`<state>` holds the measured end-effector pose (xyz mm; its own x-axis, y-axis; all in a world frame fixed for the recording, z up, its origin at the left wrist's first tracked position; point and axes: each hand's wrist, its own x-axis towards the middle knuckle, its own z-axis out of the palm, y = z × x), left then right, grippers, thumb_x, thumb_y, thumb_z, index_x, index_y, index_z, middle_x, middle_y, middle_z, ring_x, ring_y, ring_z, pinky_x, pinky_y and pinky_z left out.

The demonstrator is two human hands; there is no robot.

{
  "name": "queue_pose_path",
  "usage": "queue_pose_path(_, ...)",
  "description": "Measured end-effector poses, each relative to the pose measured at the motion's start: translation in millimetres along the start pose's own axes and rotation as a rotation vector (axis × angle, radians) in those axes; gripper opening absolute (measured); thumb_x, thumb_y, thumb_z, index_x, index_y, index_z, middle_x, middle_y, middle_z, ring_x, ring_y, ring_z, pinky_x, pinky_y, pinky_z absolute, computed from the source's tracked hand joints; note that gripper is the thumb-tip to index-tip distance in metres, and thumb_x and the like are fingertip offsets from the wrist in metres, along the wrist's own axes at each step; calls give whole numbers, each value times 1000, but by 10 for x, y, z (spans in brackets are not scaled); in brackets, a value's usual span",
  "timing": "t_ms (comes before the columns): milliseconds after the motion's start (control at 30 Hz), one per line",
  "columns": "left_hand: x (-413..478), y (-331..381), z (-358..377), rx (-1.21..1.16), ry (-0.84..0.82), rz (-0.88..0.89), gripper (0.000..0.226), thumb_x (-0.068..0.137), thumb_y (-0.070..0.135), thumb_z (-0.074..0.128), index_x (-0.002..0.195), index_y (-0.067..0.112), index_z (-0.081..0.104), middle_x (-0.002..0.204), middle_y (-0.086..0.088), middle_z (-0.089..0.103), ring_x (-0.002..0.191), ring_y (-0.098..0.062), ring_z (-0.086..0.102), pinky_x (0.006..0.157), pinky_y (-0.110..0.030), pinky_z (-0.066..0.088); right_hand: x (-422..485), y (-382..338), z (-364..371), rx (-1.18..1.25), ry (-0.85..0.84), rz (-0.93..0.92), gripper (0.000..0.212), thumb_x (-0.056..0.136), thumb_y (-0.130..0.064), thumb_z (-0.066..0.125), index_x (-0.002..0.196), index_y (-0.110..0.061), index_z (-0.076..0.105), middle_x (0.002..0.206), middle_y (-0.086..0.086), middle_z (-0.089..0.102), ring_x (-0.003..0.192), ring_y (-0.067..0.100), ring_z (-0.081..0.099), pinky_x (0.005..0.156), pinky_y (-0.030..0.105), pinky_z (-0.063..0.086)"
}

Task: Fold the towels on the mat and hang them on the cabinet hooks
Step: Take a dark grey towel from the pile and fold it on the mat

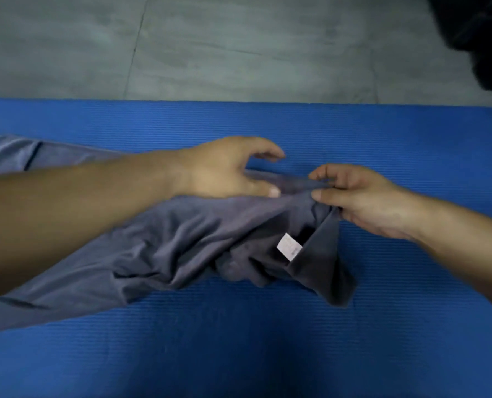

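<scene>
Blue ribbed mat (382, 133) spans the frame. One grey towel (181, 239) lies on it, centre to near left, crumpled, no fold made. Judged early stage: hanging not begun, no cabinet hooks in view. Left hand (224, 170) is spread, thumb on the cloth, gripping nothing. Right hand (354, 196) pinches a towel edge. White label (289, 246) faces up.

A mottled grey tiled floor (239, 47), crossed by thin seams, lies in dim, cool light; a bulky black shape (486, 38), indistinct, fills the upper right corner.
</scene>
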<state>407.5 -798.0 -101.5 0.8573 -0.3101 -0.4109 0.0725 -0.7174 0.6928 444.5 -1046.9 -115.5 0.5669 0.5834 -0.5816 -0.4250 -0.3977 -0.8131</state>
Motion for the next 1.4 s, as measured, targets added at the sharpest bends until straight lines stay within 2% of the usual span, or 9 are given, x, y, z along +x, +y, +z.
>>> queue_pose_path(133,323,200,291,-184,-26,20,18,87,28,78,100,19,71,96,-2,75,86,-6,67,88,-29,55,-80,87,-169,-67,16,-75,12,98,-5,57,94,-12,65,85,5,68,77,13,64,70,25,56)
queue_pose_path(267,387,221,330,-471,57,-4,5,91,13,71,87,11,69,73,8,71,68,1,61,68,-13,50,-223,301,-345,-141,40,-94,14,90,6,65,94,-8,65,88,7,72,80,14,68,75,25,58)
queue_pose_path(433,429,223,219,-445,151,-48,28,88,29,72,95,2,70,87,-10,65,82,-18,56,81,-31,45,-291,708,-252,39,51,-20,6,97,0,57,95,-4,61,95,15,70,88,21,67,84,38,60)
queue_pose_path(500,478,277,291,-346,132,-52,14,92,24,73,99,12,68,92,-3,66,84,-13,57,85,-29,46,-307,757,-235,208,102,-32,10,99,-2,51,94,-7,58,87,14,64,82,22,63,76,37,59)
queue_pose_path(667,653,665,648,-144,-100,-3,59,88,42,75,140,32,52,131,15,61,117,4,58,105,-16,43,-402,590,-428,350,290,-108,16,98,-8,55,87,-18,62,71,2,60,60,12,53,52,25,42)
queue_pose_path(733,766,807,767,-204,-101,13,40,89,36,75,126,23,64,117,12,69,106,2,65,99,-16,47,-496,514,-573,416,263,-154,4,92,-13,64,94,-16,65,81,4,67,67,13,62,57,24,50)
queue_pose_path(900,948,983,823,-469,0,-11,8,89,17,74,90,10,70,77,1,69,68,-7,60,64,-18,50,-731,627,-972,256,41,-126,64,64,-21,86,123,-26,62,110,9,71,98,20,71,80,27,56)
queue_pose_path(1100,1116,1032,800,-513,146,-83,26,88,25,75,97,2,70,86,-12,70,76,-15,63,73,-26,54,-806,952,-1121,1,243,-79,9,88,-12,74,87,-18,67,79,-5,69,77,9,67,72,26,50)
queue_pose_path(1400,1269,1077,924,-424,271,-131,18,95,28,71,85,13,66,81,-13,59,74,-21,51,72,-35,46,-968,1071,-1411,-21,130,77,22,103,-12,52,108,6,65,106,15,74,99,26,73,83,46,61)
